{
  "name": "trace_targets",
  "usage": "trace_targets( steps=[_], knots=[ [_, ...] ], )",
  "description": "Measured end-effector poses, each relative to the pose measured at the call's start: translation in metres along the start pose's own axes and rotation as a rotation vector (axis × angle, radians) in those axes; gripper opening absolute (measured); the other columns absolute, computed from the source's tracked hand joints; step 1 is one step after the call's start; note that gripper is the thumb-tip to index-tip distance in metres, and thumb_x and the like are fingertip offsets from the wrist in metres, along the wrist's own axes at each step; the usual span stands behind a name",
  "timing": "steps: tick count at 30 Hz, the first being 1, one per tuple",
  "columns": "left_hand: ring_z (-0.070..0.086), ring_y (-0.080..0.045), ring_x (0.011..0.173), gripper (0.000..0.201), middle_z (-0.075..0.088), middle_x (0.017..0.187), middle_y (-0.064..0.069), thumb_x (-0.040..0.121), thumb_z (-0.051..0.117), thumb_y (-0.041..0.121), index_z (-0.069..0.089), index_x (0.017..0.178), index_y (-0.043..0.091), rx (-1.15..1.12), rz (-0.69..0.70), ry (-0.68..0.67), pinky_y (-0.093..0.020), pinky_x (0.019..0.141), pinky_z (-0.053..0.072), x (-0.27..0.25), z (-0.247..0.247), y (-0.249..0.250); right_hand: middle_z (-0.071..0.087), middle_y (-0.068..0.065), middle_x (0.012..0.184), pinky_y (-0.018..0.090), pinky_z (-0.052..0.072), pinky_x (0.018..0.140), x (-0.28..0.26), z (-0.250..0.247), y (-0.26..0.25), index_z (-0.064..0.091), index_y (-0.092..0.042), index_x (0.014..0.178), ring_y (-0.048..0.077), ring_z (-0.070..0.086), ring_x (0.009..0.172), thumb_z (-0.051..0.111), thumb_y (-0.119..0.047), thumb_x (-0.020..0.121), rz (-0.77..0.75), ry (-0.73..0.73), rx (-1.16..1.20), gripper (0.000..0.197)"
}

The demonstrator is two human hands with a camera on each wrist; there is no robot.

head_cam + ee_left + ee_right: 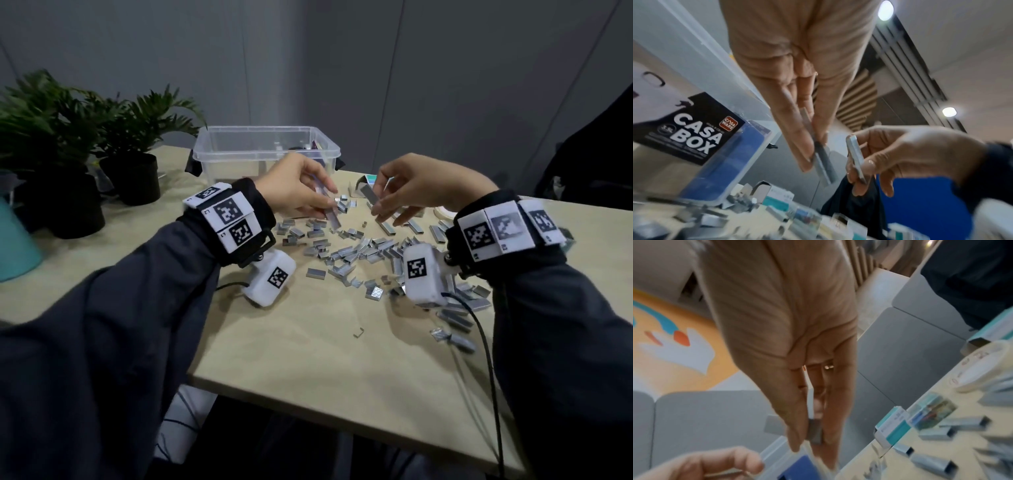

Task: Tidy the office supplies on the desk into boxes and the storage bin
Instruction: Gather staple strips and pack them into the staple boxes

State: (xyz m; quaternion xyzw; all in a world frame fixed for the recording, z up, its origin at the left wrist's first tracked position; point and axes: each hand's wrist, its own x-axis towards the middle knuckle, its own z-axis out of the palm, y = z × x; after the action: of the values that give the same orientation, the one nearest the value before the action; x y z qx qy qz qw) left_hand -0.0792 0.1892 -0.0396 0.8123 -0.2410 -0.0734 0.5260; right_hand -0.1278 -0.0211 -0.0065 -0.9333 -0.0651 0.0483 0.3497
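Head view cuts off the potted plants (130,137) at the left edge, and the contents of the clear storage bin (267,150) at the back of the surface (325,349) are hard to make out through its cloudy wall. Both wrist views are smeared by blur: in the right wrist view the loose strips and the small teal-and-white staple boxes (894,426) are soft, and the printing on them cannot be read. A roll of tape (978,371) there is partly cut off at the right edge. In the left wrist view the bin's label reads "CASA BOX", while the boxes low in that picture are little more than streaks.

The left hand (298,188) hovers above the scattered staple strips (356,250), its thumb and fingers pinched on a long staple strip (332,216) that hangs down slanted from the fingertips (803,146). The right hand (421,188) faces it close by without touching, thumb and curled fingers (867,164) gripping another strip of staples (370,193) by its edges, tilted. Beneath both hands the pile spreads over the middle and right of the surface, well in front of the bin, with one stray staple (358,333) lying apart nearer the front edge.
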Motion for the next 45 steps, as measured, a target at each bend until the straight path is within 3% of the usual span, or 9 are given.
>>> trace_targets(
  steps=[9,14,19,24,27,29,35,41,45],
  knots=[
    [0.07,-0.022,0.068,0.016,0.063,0.083,-0.015,0.085,0.059,-0.014,0.053,0.089,0.001,-0.567,-0.168,0.204,-0.021,0.055,0.058,0.004,0.008,-0.002,0.072,0.011,0.086,0.03,0.059,0.075,0.004,0.011,0.004,0.064,-0.007,0.106,0.016,0.074,0.085,0.074,-0.012,0.083,-0.048,0.057,0.342,0.026],
    [0.072,-0.023,0.062,0.016,0.068,0.079,-0.017,0.084,0.059,-0.015,0.055,0.093,-0.004,-0.768,-0.204,0.178,-0.02,0.053,0.057,0.005,0.015,-0.008,0.074,0.009,0.088,0.017,0.057,0.064,0.01,0.023,0.008,0.073,0.0,0.101,0.011,0.072,0.082,0.074,-0.018,0.083,-0.022,0.054,0.371,0.026],
    [0.072,-0.021,0.063,0.01,0.07,0.077,-0.016,0.082,0.063,-0.013,0.061,0.091,-0.007,-0.7,-0.22,0.157,-0.021,0.061,0.059,0.007,0.016,-0.017,0.073,0.004,0.077,0.015,0.054,0.058,0.014,0.027,0.011,0.075,-0.001,0.094,0.006,0.071,0.069,0.077,-0.015,0.081,-0.005,0.074,0.289,0.019],
    [0.073,-0.029,0.081,0.016,0.071,0.096,-0.024,0.083,0.065,-0.01,0.065,0.099,-0.008,-0.474,-0.228,0.098,-0.027,0.071,0.06,0.002,0.014,-0.017,0.072,0.005,0.071,0.017,0.056,0.058,0.018,0.021,0.019,0.077,-0.003,0.089,0.007,0.067,0.061,0.08,-0.012,0.079,0.07,0.205,0.158,0.014],
    [0.068,-0.024,0.099,0.027,0.069,0.109,-0.013,0.083,0.073,0.009,0.068,0.109,0.004,-0.192,-0.232,0.045,-0.032,0.081,0.059,0.002,0.012,-0.017,0.074,0.008,0.077,0.019,0.058,0.06,0.018,0.019,0.024,0.077,-0.004,0.089,0.006,0.067,0.058,0.081,-0.012,0.078,0.081,0.329,0.117,0.014],
    [0.065,-0.018,0.097,0.03,0.07,0.108,-0.006,0.086,0.071,0.02,0.068,0.114,0.009,-0.121,-0.202,0.03,-0.033,0.084,0.055,0.002,0.014,-0.014,0.073,0.008,0.078,0.015,0.054,0.055,0.018,0.022,0.021,0.077,-0.001,0.093,0.003,0.068,0.058,0.08,-0.012,0.079,0.068,0.263,0.224,0.019],
    [0.069,-0.008,0.057,0.012,0.071,0.069,-0.009,0.086,0.066,0.001,0.067,0.094,-0.007,-0.351,-0.107,0.12,-0.013,0.049,0.052,-0.001,0.014,-0.011,0.069,0.01,0.078,0.013,0.055,0.058,0.018,0.03,0.01,0.07,0.011,0.104,0.003,0.069,0.061,0.078,-0.013,0.08,0.034,0.115,0.332,0.035],
    [0.068,-0.007,0.057,0.021,0.073,0.07,-0.008,0.081,0.074,0.013,0.07,0.091,-0.005,-0.364,-0.117,0.197,-0.011,0.048,0.049,-0.002,0.009,-0.011,0.069,0.013,0.076,0.03,0.06,0.071,0.012,0.024,0.008,0.072,-0.007,0.107,0.018,0.074,0.07,0.082,-0.015,0.071,-0.148,0.208,0.337,0.038],
    [0.067,-0.007,0.056,0.021,0.072,0.07,-0.007,0.08,0.075,0.017,0.071,0.088,-0.002,-0.423,-0.153,0.17,-0.01,0.046,0.046,-0.003,0.012,-0.008,0.076,0.009,0.087,0.025,0.06,0.069,0.011,0.028,0.008,0.078,-0.017,0.097,0.016,0.074,0.072,0.083,-0.017,0.072,-0.221,0.222,0.245,0.025]
  ],
)
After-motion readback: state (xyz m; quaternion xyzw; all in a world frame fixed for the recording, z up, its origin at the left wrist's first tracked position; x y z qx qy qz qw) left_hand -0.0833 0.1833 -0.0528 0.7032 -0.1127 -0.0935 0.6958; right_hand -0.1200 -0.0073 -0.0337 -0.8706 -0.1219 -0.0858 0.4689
